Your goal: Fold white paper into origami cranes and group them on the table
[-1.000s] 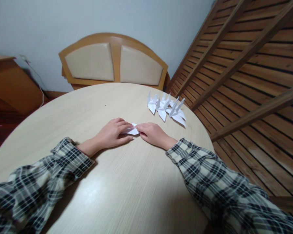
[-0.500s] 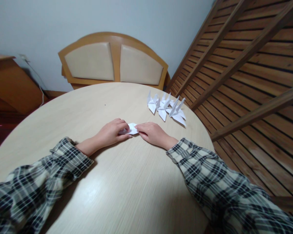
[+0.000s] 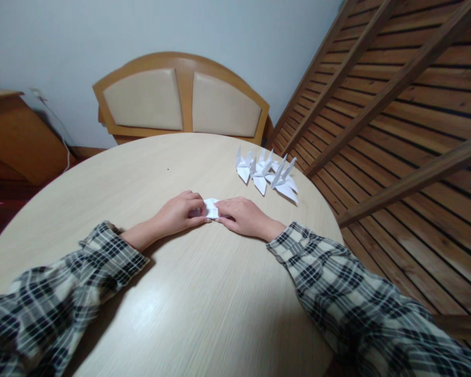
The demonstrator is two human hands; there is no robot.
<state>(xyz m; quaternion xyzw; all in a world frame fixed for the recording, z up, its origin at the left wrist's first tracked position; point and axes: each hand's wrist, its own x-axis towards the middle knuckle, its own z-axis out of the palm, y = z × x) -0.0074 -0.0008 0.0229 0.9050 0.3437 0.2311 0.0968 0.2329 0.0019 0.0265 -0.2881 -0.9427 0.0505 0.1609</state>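
Note:
A small folded piece of white paper (image 3: pixel 211 209) lies on the round table (image 3: pixel 188 293), between my two hands. My left hand (image 3: pixel 182 210) grips its left side, fingers curled and thumb along the near edge. From the other side my right hand (image 3: pixel 243 213) holds it, fingertips on top and thumb at the near edge. Both hands cover part of the paper, so its full shape is hidden. Beyond my right hand several white paper cranes (image 3: pixel 260 183) stand grouped near the table's right rim.
Behind the table is a wooden headboard (image 3: pixel 187 94) with two cream panels against the wall. A slatted wooden partition (image 3: pixel 408 131) slants along the right. At the far left stands a wooden cabinet (image 3: pixel 19 136) with a white cable (image 3: pixel 66 149) beside it.
My right thumb has shifted toward me, to the near edge of the paper. More of the paper's middle shows between my hands. The cranes have stayed in place.

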